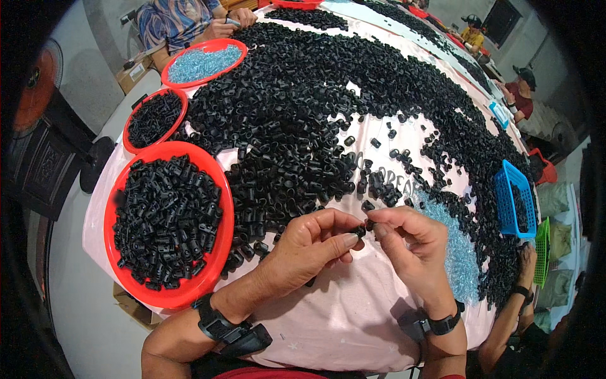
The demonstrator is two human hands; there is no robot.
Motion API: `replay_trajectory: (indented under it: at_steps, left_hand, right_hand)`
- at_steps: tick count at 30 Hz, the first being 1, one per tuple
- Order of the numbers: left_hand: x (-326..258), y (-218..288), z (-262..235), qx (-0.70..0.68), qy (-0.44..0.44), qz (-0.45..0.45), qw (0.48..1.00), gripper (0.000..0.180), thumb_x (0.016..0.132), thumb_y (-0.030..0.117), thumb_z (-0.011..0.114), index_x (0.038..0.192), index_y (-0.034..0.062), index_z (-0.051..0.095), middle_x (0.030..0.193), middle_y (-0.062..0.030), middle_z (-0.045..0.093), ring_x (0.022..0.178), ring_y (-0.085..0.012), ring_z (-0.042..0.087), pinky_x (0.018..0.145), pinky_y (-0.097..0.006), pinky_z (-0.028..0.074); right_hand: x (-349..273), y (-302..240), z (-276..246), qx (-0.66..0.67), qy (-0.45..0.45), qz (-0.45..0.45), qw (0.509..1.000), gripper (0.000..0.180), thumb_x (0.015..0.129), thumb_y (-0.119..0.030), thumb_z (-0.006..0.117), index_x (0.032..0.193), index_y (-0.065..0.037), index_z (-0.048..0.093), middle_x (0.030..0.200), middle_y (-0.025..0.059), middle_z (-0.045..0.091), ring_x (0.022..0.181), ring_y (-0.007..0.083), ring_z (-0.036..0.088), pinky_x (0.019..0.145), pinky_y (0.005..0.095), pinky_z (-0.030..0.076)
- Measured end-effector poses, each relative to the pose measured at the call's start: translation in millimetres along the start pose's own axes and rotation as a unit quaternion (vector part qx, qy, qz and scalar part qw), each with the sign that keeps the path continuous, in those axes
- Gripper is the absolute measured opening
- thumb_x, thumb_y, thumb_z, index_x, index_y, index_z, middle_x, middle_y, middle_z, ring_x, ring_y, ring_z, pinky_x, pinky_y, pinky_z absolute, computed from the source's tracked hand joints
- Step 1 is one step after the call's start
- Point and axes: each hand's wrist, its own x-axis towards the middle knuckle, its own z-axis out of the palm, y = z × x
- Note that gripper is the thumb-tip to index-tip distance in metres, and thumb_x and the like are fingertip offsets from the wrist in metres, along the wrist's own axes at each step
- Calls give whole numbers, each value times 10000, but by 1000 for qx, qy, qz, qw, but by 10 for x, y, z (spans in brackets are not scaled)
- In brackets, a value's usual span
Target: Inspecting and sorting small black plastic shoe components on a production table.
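Note:
My left hand [312, 243] pinches a small black plastic part [359, 231] between thumb and forefinger, in front of me over the table. The fingertips of my right hand [413, 249] are pinched together at the same spot, on a small dark piece that they mostly hide. Just beyond both hands spreads a large heap of short black tubular plastic parts [284, 183]. Beside my right hand lies a pile of small clear bluish pieces [451, 246].
At the left stands a big red basin [229, 215] of black parts, with a smaller red bowl [128, 140] and a red tray [165, 77] of clear pieces beyond. A blue basket [519, 211] is at the right. Other people's hands [527, 259] work around the pink-covered table [353, 316].

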Motion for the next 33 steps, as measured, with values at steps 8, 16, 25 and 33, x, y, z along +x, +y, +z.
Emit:
replay_trajectory:
  at_steps: [8,16,25,33]
  left_hand:
    - [20,-100,-29,15,10,23,1000,266,998,126,665,1228,-6,641,996,-25,703,852,-64,654,757,-204,539]
    - [-1,-22,1,32,19,10,999,258,1002,127,654,1224,-5,643,986,-18,704,827,-51,650,728,-191,531]
    - [24,-93,-29,76,21,29,996,264,995,120,673,1235,14,639,1020,-27,712,832,-55,635,757,-199,529]
    - [-6,-58,-15,68,24,25,997,253,1016,133,642,1239,13,651,1000,-11,701,803,-37,607,684,-183,490]
  right_hand:
    - [56,-44,-25,-115,-37,-98,988,287,864,71,660,1123,-19,744,884,98,721,691,106,634,570,234,482]
    - [-1,26,-66,-43,-30,22,998,199,900,6,697,1089,-19,758,853,56,728,649,60,610,563,212,470]
    - [38,37,-68,-54,-40,-14,998,182,890,-17,729,1067,-23,769,847,61,721,630,56,580,525,206,434]
    - [41,42,-63,-72,-52,-28,996,199,868,-1,732,1061,-26,773,839,65,720,636,60,591,529,208,440]
